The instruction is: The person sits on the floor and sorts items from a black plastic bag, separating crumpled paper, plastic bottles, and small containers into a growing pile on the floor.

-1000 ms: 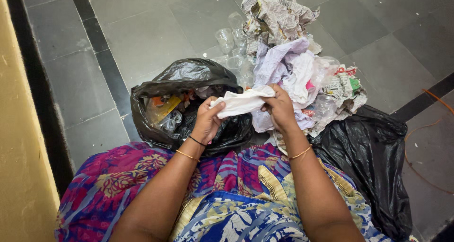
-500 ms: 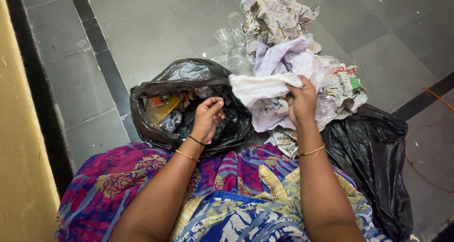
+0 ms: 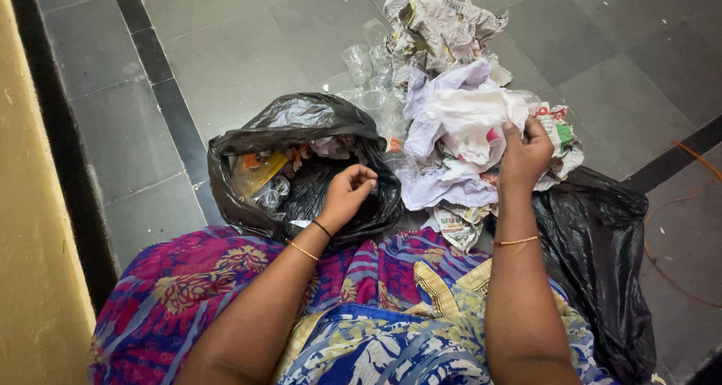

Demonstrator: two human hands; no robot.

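— Where are the hands?
— Well apart. The left hand (image 3: 347,195) hangs loosely curled and empty over the open black bag (image 3: 301,167) of rubbish.
— And the other?
— The right hand (image 3: 525,153) grips white crumpled paper (image 3: 470,122) atop the waste pile (image 3: 451,92), beside another black bag (image 3: 594,257).

This looks like a home interior, at floor level: a floor (image 3: 226,54) of large grey stone tiles with dark border strips, meeting a yellow painted wall (image 3: 30,265). A person sits on it beside household rubbish: crumpled paper (image 3: 459,122), clear plastic cups (image 3: 361,62), black bin bags (image 3: 301,129).
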